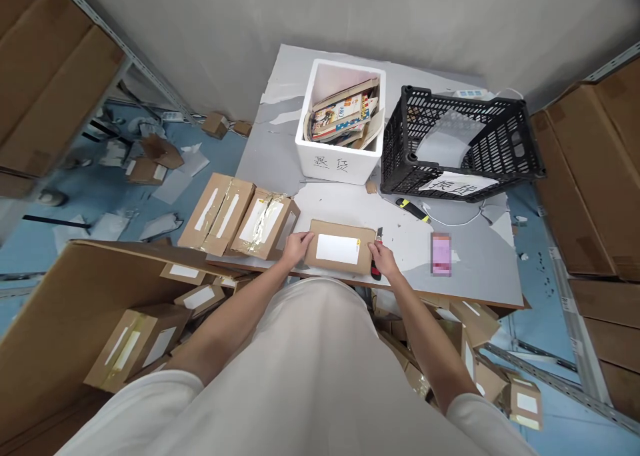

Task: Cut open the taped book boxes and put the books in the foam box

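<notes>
1. Brown cardboard package [339, 248], white label upward, seemingly resting on the tabletop [405, 236] near its front edge, straight ahead of the body and directly between both hands.
2. Long axis running left to right, roughly along that front edge, with one short end towards each side.
3. Gripped at the left end by the left hand [297, 246]; pinched at the right end by the right hand [384, 259].
4. Equally near to both, with contact at opposite ends.
5. Just beside the right end, a red-and-black cutter [376, 270], partly behind the right hand; cannot tell whether touched by it.
6. Just left of the left hand, a taped box [263, 224]; beyond the package, a white foam bin [335, 163]; farther right, a black crate [400, 169].
</notes>
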`<state>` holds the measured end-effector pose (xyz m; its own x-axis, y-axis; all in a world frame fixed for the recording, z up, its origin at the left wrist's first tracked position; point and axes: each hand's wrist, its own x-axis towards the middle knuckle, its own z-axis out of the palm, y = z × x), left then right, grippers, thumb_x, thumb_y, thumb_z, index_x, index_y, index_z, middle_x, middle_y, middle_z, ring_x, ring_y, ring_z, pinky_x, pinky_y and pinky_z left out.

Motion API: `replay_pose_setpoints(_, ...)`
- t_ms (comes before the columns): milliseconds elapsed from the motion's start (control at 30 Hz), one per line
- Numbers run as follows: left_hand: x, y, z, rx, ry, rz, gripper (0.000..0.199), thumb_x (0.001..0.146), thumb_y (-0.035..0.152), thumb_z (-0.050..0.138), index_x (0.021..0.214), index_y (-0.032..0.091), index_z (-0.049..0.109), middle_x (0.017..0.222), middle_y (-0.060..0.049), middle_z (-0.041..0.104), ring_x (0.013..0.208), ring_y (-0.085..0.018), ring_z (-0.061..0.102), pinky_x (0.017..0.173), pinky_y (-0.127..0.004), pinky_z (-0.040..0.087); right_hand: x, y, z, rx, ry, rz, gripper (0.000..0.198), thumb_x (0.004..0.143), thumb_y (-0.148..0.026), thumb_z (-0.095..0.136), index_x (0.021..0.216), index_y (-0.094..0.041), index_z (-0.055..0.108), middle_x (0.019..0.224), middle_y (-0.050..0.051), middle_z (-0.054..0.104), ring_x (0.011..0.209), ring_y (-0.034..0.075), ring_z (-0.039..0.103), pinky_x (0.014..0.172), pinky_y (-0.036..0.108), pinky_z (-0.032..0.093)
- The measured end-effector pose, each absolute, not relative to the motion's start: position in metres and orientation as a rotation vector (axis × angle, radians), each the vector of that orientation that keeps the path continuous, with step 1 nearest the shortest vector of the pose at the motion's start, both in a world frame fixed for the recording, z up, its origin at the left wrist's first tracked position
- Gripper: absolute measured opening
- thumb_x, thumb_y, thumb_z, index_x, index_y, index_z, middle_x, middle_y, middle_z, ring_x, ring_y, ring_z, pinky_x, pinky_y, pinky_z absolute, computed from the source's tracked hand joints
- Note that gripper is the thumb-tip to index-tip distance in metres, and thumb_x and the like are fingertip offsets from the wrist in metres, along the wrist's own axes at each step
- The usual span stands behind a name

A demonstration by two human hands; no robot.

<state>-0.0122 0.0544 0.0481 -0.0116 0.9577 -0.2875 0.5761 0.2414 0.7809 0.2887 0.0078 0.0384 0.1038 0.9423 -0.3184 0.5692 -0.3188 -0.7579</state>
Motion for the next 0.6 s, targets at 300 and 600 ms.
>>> replay_pose_setpoints(300, -0.015, 0.067, 0.024, 1.350, 1.631, 0.582, 0.041, 0.081, 0.048, 0.053, 0.087, 0.014, 0.073, 0.080, -0.006, 0.073, 0.084, -0.023, 0.064, 0.080, -0.032, 0.049, 0.287, 0.011, 0.011, -1.984, -1.317, 1.060, 0.051, 0.088, -0.057, 0.035, 0.094, -0.020, 0.069, 0.084, 0.008, 0.071, 0.078, 0.022, 0.065, 0.076, 0.036, 0.051)
replay_pose_setpoints(600, -0.041, 0.004, -0.004, 1.217, 1.498, 0.592, 0.065, 0.065, 0.029, 0.068, 0.127, 0.012, 0.056, 0.126, -0.016, 0.061, 0.115, -0.026, 0.059, 0.097, -0.039, 0.047, 0.292, -0.054, 0.001, -1.913, -1.370, 1.015, 0.059, 0.077, -0.028, 0.052, 0.134, -0.015, 0.050, 0.128, 0.015, 0.055, 0.113, 0.027, 0.057, 0.097, 0.045, 0.046)
